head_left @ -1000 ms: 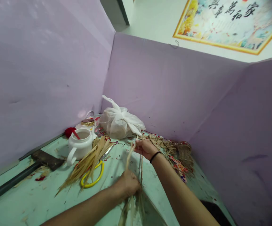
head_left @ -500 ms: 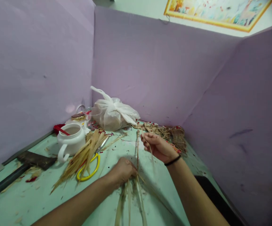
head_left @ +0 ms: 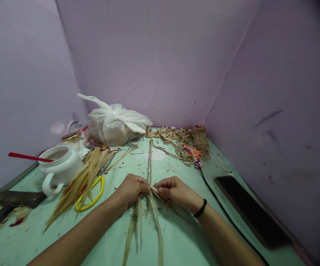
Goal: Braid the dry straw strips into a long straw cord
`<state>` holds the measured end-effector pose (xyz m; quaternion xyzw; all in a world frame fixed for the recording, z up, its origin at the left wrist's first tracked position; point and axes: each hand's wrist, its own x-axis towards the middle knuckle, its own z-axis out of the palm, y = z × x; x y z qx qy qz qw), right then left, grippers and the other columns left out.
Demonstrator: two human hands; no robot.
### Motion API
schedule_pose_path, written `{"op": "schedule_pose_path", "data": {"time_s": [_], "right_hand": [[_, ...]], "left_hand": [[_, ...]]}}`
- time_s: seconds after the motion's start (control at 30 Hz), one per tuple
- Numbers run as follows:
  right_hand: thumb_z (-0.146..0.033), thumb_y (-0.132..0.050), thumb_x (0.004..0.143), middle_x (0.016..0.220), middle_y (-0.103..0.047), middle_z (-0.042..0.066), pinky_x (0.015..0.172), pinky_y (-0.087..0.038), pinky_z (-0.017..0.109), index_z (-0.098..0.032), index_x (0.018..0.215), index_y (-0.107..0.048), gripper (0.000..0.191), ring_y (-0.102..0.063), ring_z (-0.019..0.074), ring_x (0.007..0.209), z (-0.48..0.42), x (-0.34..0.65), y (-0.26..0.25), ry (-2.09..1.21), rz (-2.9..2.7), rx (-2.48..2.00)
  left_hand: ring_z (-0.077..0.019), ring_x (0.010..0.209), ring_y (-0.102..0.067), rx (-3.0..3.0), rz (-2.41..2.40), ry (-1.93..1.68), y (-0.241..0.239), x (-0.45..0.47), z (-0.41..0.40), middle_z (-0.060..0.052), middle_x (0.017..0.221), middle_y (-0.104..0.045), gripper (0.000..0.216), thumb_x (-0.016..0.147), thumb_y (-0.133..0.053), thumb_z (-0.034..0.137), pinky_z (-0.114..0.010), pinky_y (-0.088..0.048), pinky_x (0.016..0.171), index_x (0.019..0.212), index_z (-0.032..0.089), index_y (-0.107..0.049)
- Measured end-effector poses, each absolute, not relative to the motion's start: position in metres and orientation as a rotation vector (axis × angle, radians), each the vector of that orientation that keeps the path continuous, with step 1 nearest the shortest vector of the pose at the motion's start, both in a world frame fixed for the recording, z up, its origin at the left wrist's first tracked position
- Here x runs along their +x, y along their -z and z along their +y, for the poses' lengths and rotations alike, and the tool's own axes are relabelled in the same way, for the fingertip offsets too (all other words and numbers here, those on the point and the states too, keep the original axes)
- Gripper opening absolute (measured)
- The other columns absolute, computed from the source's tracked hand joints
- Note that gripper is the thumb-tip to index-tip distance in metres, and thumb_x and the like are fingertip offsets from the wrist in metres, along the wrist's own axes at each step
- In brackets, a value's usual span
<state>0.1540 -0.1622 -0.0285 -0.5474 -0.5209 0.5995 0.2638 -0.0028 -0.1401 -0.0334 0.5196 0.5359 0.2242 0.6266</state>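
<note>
A thin braided cord (head_left: 150, 159) of dry plant fibre runs away from me along the table, its loose strips (head_left: 155, 218) fanning out toward me. My left hand (head_left: 133, 190) is closed, fingers pinching the strips where the braid ends. Right beside it, my right hand (head_left: 173, 190), with a black band at the wrist, is closed on a strip that angles off to the right. To the left lie a bundle of dry fibre strips (head_left: 79, 184) and yellow-handled scissors (head_left: 101, 188), partly under the bundle.
A white pot (head_left: 61, 166) with a red stick stands at left, near a dark-headed hammer-like tool (head_left: 21, 198). At the back sit a tied white plastic bag (head_left: 117, 127) and braided pieces (head_left: 173, 135). A phone (head_left: 248, 207) and black cable (head_left: 217, 199) lie at right.
My right hand has come down from beside the upper braid to meet my left hand at the braid's near end. The view has tilted down and turned right, showing the phone fully.
</note>
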Motion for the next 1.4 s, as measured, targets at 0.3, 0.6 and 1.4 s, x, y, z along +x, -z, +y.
{"op": "schedule_pose_path", "data": {"time_s": [0.3, 0.6, 1.4], "right_hand": [[-0.016, -0.045, 0.070, 0.047, -0.045, -0.003, 0.039, -0.028, 0.018, -0.011, 0.071, -0.064, 0.020, -0.035, 0.0046, 0.040, -0.165, 0.154, 0.034, -1.387, -1.639, -1.503], [-0.019, -0.047, 0.066, 0.045, -0.048, -0.003, 0.040, -0.033, 0.017, -0.013, 0.057, -0.054, 0.013, -0.042, 0.0055, 0.039, -0.164, 0.145, 0.040, -1.490, -1.373, -1.519], [-0.017, -0.058, 0.056, 0.047, -0.054, -0.003, 0.044, -0.036, 0.017, -0.010, 0.061, -0.061, 0.008, -0.045, 0.0043, 0.040, -0.157, 0.151, 0.019, -1.820, -1.170, -1.394]], "left_hand": [[-0.0027, 0.024, -0.019, 1.188, 1.228, -0.506, 0.030, -0.002, -0.139, 0.007, 0.033, -0.037, 0.014, 0.053, -0.052, 0.025, -0.019, -0.009, 0.029, 0.057, 0.012, -0.056], [-0.0024, 0.024, -0.020, 1.173, 1.213, -0.506, 0.030, -0.001, -0.139, 0.007, 0.032, -0.036, 0.015, 0.053, -0.054, 0.026, -0.019, -0.009, 0.030, 0.056, 0.012, -0.055], [-0.0031, 0.029, -0.023, 1.262, 1.252, -0.480, 0.023, -0.002, -0.138, 0.005, 0.031, -0.038, 0.012, 0.052, -0.053, 0.023, -0.019, -0.013, 0.035, 0.048, 0.013, -0.051]]}}
